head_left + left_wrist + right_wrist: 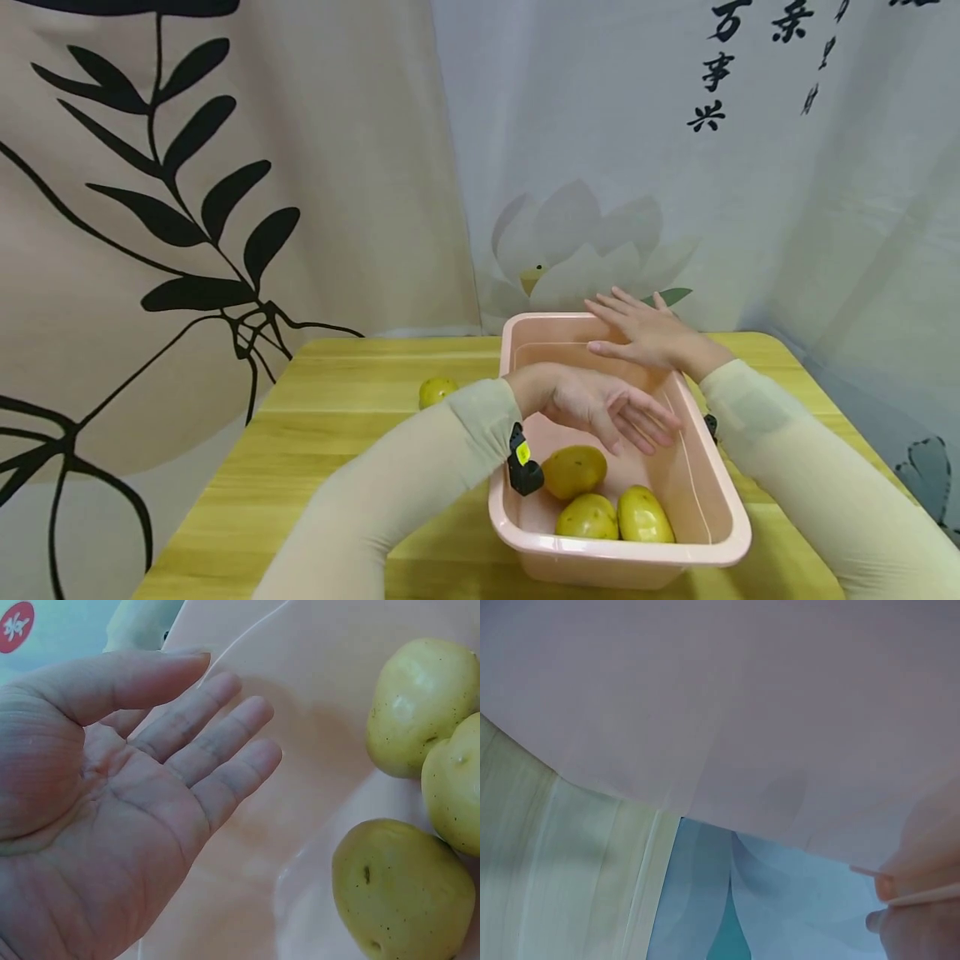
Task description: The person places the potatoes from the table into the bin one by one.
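A pink plastic bin point(618, 552) holds three yellow potatoes: one browner potato point(574, 472) and two near the front wall, a left one point(587, 517) and a right one point(645, 515). My left hand point(600, 407) hangs over the bin's inside, behind the potatoes. In the left wrist view its palm point(127, 802) shows bare, fingers loosely extended and apart from the potatoes point(403, 889). At the bin's far right rim is my right hand point(645, 333), fingers spread and nothing held. The right wrist view mostly shows the bin's outer wall point(667, 697), with fingertips at the lower right.
Another potato point(437, 391) lies on the wooden table point(360, 467) left of the bin, partly behind my left sleeve. A printed curtain point(360, 167) hangs behind the table. A small black device point(524, 467) sits at my left wrist.
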Demonstrator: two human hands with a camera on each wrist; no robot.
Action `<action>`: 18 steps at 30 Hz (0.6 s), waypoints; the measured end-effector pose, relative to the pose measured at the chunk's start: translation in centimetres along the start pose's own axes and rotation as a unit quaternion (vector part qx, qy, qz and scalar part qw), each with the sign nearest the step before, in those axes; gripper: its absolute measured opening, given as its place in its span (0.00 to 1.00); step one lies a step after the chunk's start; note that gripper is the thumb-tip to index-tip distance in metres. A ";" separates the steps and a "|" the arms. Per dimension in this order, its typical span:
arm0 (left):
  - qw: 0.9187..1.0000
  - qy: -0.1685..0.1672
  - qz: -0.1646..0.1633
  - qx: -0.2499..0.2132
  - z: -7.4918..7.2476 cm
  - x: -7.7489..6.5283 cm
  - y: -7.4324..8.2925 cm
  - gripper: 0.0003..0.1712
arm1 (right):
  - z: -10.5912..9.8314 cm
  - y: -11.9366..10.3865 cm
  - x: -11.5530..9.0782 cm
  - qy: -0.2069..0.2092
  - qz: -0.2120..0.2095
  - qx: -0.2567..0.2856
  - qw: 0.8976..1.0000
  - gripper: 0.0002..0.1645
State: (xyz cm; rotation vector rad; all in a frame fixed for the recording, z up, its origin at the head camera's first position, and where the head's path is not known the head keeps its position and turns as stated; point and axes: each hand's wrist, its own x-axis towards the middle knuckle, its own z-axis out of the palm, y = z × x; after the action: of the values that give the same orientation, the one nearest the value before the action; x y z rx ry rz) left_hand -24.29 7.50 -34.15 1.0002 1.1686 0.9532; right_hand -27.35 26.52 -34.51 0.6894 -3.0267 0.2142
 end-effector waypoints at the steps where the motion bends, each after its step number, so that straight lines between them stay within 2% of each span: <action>1: 1.000 -0.001 0.000 0.000 0.0 0.0 0.0 0.39 | 0.0 0.0 0.0 0.000 0.001 0.002 1.000 0.49; 18: 1.000 0.028 0.011 0.003 0.8 -0.6 1.0 0.41 | -0.3 -0.1 -0.2 -0.018 -0.001 0.005 1.000 0.50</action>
State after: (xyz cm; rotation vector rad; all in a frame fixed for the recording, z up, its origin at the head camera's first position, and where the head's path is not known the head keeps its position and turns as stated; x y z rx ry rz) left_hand -23.65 7.08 -32.97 0.9994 1.2095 1.0000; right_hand -27.12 26.53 -34.23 0.7040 -3.0605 0.2209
